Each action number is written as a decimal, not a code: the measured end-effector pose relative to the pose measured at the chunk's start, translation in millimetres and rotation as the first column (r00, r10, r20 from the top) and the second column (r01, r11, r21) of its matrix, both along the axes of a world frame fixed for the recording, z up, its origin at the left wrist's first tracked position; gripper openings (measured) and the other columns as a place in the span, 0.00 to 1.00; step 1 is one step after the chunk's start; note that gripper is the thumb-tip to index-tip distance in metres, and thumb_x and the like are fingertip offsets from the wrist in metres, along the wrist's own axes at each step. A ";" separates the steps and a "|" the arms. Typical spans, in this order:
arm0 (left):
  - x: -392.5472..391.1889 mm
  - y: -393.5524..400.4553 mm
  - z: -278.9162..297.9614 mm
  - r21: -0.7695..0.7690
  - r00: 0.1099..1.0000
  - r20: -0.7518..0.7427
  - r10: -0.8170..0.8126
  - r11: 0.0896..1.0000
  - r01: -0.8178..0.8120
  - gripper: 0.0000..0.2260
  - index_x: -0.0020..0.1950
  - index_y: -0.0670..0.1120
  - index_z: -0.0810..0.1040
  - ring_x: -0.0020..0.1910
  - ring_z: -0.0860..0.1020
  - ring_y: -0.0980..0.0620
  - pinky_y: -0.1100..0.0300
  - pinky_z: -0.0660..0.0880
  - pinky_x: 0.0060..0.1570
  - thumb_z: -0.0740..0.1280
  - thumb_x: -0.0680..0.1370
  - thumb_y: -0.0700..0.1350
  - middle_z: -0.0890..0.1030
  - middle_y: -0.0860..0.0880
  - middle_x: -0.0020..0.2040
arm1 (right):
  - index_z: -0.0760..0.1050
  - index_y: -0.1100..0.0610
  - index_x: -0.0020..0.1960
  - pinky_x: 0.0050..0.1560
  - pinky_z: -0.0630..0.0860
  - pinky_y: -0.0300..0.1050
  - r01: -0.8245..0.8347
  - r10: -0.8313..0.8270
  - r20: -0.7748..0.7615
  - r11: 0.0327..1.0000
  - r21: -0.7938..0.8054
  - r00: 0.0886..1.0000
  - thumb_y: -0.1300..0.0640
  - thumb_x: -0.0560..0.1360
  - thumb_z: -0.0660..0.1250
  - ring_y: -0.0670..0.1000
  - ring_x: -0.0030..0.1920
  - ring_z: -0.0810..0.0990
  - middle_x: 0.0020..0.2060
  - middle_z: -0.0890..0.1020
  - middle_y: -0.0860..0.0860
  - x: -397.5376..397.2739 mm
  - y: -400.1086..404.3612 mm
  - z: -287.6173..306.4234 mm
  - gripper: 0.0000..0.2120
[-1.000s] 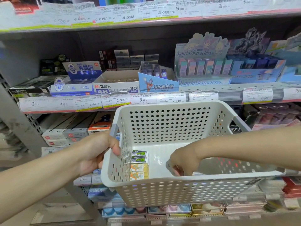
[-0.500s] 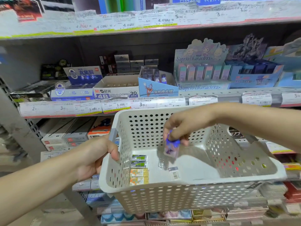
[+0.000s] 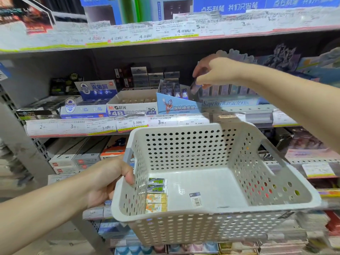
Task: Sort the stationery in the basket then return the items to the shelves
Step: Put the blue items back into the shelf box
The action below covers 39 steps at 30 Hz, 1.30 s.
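Head view, L hand (image 3: 108, 179) grips basket (image 3: 211, 227) w/ erasers (image 3: 156, 195), R hand (image 3: 211, 74) pinches packet (image 3: 194, 87).

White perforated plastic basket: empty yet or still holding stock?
Not empty. The white perforated plastic basket holds four small eraser packs stacked along its left wall and a loose barcode label on the floor.

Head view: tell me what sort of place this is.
Most likely a stationery shop aisle: price tags line the shelf edges, an open M&G 4B eraser display box sits stocked, and more boxed goods fill the shelf below.
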<state>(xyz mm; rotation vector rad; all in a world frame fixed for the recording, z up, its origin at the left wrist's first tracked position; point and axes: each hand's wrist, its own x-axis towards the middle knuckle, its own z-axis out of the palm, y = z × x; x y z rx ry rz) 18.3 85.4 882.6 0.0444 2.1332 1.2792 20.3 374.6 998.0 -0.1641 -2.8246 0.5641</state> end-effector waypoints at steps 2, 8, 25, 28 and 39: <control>0.0 0.0 0.4 -0.016 1.000 -0.004 -0.001 1.000 0.001 0.31 0.57 0.28 0.75 0.46 0.78 0.36 0.39 0.74 0.58 0.64 0.54 0.34 0.80 0.33 0.46 | 0.78 0.56 0.55 0.47 0.72 0.40 0.024 -0.032 0.066 0.994 0.110 0.997 0.56 0.75 0.62 0.49 0.46 0.79 0.44 0.84 0.50 -7.5 -2.1 -1.2 0.12; 2.3 -1.8 0.8 -0.005 1.000 -0.015 0.007 1.000 -0.008 0.30 0.57 0.28 0.76 0.45 0.79 0.36 0.37 0.74 0.57 0.66 0.54 0.35 0.80 0.32 0.46 | 0.71 0.54 0.62 0.54 0.78 0.50 -0.017 -0.010 0.151 0.984 0.176 0.989 0.50 0.72 0.70 0.56 0.52 0.79 0.53 0.80 0.53 -34.7 -0.2 -10.4 0.21; 6.0 -4.1 -4.5 0.036 0.999 -0.031 0.033 0.999 -0.032 0.30 0.57 0.29 0.76 0.42 0.79 0.37 0.38 0.76 0.55 0.66 0.55 0.36 0.81 0.34 0.44 | 0.73 0.53 0.62 0.47 0.78 0.39 -0.105 0.098 0.233 0.994 0.020 0.967 0.52 0.76 0.67 0.47 0.46 0.83 0.53 0.81 0.50 -17.7 2.6 -9.2 0.16; 5.6 -3.2 -4.3 0.037 0.999 -0.029 0.024 0.999 -0.023 0.30 0.57 0.29 0.76 0.42 0.79 0.38 0.38 0.76 0.55 0.66 0.55 0.36 0.81 0.34 0.44 | 0.73 0.53 0.60 0.55 0.79 0.46 -0.102 0.095 0.264 0.995 0.013 0.960 0.53 0.75 0.68 0.48 0.45 0.83 0.51 0.82 0.51 -17.4 4.1 -7.1 0.15; 3.0 -2.7 -6.2 0.056 1.000 -0.022 0.019 0.998 -0.017 0.30 0.56 0.29 0.76 0.42 0.80 0.38 0.42 0.77 0.53 0.65 0.55 0.36 0.81 0.35 0.43 | 0.71 0.54 0.62 0.59 0.77 0.48 -0.113 0.099 0.287 0.993 0.034 0.953 0.53 0.76 0.67 0.50 0.49 0.83 0.52 0.81 0.51 -21.8 5.5 -7.9 0.16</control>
